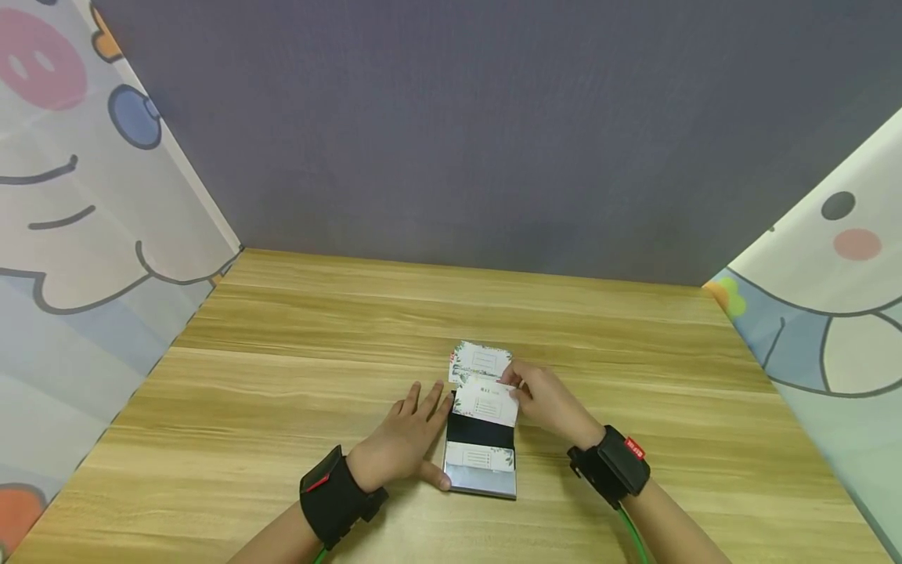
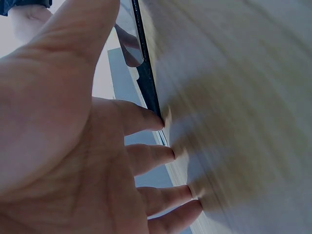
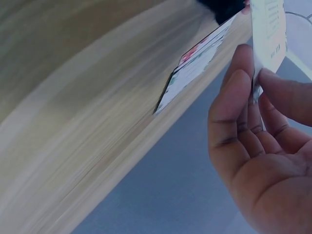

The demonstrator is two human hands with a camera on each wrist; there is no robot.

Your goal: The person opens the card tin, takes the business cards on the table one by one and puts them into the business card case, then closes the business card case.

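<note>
A card case [image 1: 481,479] with a silver front and black lining lies unfolded on the table, and a printed card [image 1: 475,456] sits in its pocket. My left hand [image 1: 399,445] is spread flat at the case's left side, thumb at its lower corner and fingertips by its upper edge. Between thumb and fingers, my right hand [image 1: 550,401] pinches a white business card [image 3: 267,36] with a leafy print, above the upper half of the case. Just beyond the case lie other printed cards [image 1: 485,359], overlapping; how many is unclear.
The wood-grain table [image 1: 317,313] runs back to a dark grey panel [image 1: 451,141]. Cartoon-printed sheets [image 1: 106,235] stand on the left and right sides. A black wrist band with a green cable is on each wrist.
</note>
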